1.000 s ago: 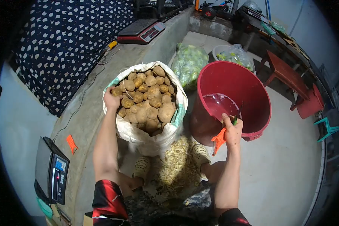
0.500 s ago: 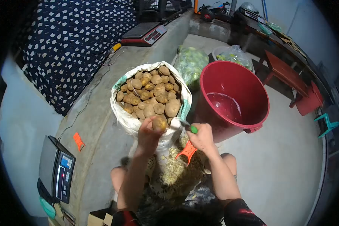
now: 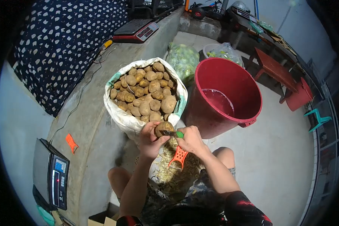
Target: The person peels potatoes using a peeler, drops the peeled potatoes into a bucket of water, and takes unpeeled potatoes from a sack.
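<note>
My left hand (image 3: 150,142) grips a brown unpeeled potato (image 3: 162,128) just over the near rim of a white woven sack (image 3: 118,119). Many loose potatoes (image 3: 154,86) fill that sack. Closed round a green-handled knife (image 3: 179,134), my right hand (image 3: 192,141) holds its dark blade against the potato's right side. An orange peeler (image 3: 179,155) hangs below the same hand, also held in it. Pale peelings (image 3: 167,175) lie heaped between my legs, under both hands.
Right of the sack stands a tall red bucket (image 3: 248,113) with some liquid inside. Behind are a bag of green vegetables (image 3: 182,60) and a red bench (image 3: 275,71). On the left ledge are a black scale (image 3: 58,177), a red scale (image 3: 135,31) and another orange peeler (image 3: 71,143).
The knife has moved left and its blade now meets the potato. My left hand has turned the potato slightly and drawn it nearer me. The view has shifted a little to the right.
</note>
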The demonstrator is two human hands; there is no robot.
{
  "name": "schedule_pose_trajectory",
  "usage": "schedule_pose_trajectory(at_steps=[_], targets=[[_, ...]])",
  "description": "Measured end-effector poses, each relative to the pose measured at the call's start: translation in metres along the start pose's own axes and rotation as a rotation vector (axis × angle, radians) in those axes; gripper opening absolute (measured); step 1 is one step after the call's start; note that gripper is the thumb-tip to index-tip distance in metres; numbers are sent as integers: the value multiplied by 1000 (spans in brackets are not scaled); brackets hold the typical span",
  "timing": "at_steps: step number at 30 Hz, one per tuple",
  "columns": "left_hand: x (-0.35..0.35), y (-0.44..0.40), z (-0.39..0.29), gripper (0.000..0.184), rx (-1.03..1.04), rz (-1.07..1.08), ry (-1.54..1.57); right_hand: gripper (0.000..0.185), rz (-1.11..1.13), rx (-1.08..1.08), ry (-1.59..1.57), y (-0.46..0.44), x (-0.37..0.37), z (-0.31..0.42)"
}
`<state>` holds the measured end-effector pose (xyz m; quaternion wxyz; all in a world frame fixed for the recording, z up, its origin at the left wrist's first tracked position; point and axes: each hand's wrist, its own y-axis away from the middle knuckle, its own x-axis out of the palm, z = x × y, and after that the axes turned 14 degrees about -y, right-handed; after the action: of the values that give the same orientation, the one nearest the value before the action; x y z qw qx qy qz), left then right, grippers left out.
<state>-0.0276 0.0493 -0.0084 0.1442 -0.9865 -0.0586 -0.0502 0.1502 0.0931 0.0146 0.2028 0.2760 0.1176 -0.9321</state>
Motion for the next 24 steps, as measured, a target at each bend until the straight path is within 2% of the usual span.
schedule_pose_trajectory(at_steps=[8, 10, 12, 17, 20, 24], targets=[[-12, 3, 4, 49, 10, 82, 17, 21, 6, 53, 79, -10, 1, -16], [-14, 2, 2, 50, 20, 95, 47, 24, -25, 115, -36, -19, -9, -13], [-13, 4, 3, 51, -45, 129, 318, 26, -35, 174, -49, -18, -10, -9], [-14, 2, 10, 49, -59, 113, 500, 26, -50, 152, -81, -9, -12, -6], [-16, 1, 9, 49, -88, 64, 533, 30, -131, 127, -104, -9, -16, -9], [-19, 2, 2, 50, -219, 125, 469, 41, -187, 169, -111, -17, -19, -21]])
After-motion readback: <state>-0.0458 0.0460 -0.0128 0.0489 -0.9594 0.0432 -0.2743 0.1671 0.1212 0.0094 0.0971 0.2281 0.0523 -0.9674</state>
